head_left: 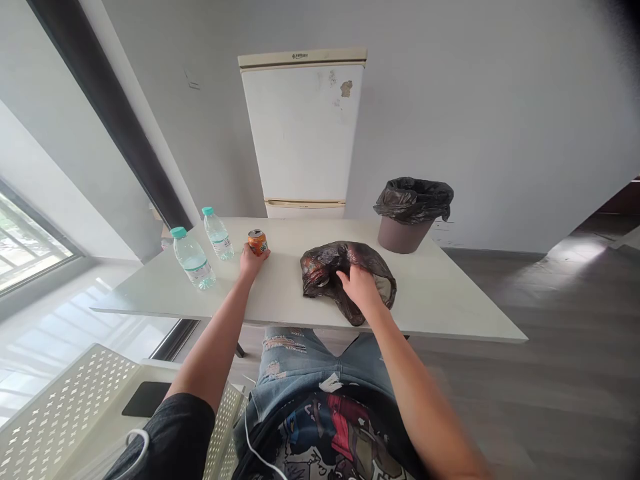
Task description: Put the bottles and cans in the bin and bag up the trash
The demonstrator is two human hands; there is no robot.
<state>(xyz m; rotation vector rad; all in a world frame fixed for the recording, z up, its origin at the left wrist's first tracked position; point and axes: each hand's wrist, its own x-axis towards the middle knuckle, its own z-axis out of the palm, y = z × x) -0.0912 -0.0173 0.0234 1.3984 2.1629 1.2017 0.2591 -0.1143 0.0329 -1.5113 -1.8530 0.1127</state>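
Black plastic bag point(323, 261), crumpled on the white tabletop point(280, 293), lies beneath and around the right hand point(361, 288). The thumb stands apart from the palm; the other fingers are lost among the folds, and whether they pinch the film cannot be told. The left hand point(253, 264) is wrapped around the lower part of an orange drink can point(257, 243), upright, with a dark opening in its top. Just left of this hand stand two capped clear water bottles, the nearer point(194, 261) and the farther point(219, 235). Beyond and to the right of the right hand is a brown waste bin point(403, 235) with a black bin liner point(413, 200) folded over its rim. The step in hand appears to be gripping the can while working the bag's folds. Lifting the can next would call for a firm, level hold, clear of the bottles, and a steadied bag.
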